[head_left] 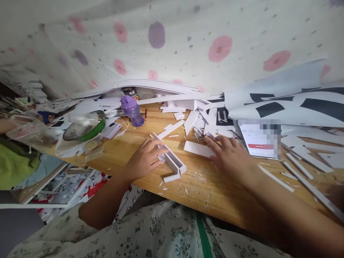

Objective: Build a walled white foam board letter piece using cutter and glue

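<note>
My left hand [146, 157] curls over a narrow white foam-board channel [174, 161], with thumb and fingers against its left side. This piece has raised walls and lies at a slant near the table's front edge. A short white strip [172, 177] sits by its near end. My right hand [231, 154] reaches over the middle of the table with its fingers stretched out. Its fingertips are at a small cluster of metal tools [199, 133], too blurred to name exactly. Below those fingers lies a flat white board strip [199, 149].
A purple bottle [133, 111] stands behind my left hand. Further left are a green-rimmed bowl [92, 130] and a pale phone [111, 130]. A lit tablet [259, 139] lies right of my right hand. White offcuts litter the wooden table [118, 152]. Another person's arm shows far left.
</note>
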Demonstrator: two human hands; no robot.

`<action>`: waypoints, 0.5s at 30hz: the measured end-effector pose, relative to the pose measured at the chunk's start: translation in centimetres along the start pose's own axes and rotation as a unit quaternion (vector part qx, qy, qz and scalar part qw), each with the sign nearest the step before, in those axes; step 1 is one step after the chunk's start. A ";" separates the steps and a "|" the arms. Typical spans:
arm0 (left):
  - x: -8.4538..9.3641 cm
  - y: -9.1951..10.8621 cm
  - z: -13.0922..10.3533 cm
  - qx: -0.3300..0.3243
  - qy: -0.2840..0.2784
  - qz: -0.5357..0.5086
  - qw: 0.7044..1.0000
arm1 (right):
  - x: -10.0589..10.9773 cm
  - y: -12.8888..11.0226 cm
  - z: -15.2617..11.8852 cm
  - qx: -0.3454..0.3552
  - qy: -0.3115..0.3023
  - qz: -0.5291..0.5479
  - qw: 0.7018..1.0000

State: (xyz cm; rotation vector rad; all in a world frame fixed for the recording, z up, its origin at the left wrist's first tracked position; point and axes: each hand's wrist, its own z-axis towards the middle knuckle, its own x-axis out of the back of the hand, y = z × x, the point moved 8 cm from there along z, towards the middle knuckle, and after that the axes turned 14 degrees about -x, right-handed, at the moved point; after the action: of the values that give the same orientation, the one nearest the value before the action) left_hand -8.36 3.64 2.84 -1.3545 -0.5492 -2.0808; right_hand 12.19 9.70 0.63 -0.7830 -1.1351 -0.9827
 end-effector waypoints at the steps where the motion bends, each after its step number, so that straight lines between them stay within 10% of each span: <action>1: -0.3 -0.1 -0.1 0.009 -0.003 -0.002 1.000 | 0.6 -1.5 -0.1 0.046 0.001 0.046 0.998; 6: -1.7 0.4 0.3 0.016 -0.019 -0.026 0.999 | 1.3 -7.9 -1.6 0.248 -0.138 0.230 0.931; 15: -2.5 -0.2 2.2 0.020 -0.016 -0.003 1.000 | 0.4 -7.0 -1.1 0.245 -0.139 0.344 0.896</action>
State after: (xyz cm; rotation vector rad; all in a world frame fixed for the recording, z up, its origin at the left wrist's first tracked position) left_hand -6.22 5.80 1.38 -1.3672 -0.6063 -2.0443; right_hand 6.19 5.93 0.89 -0.8292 -1.1531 0.0205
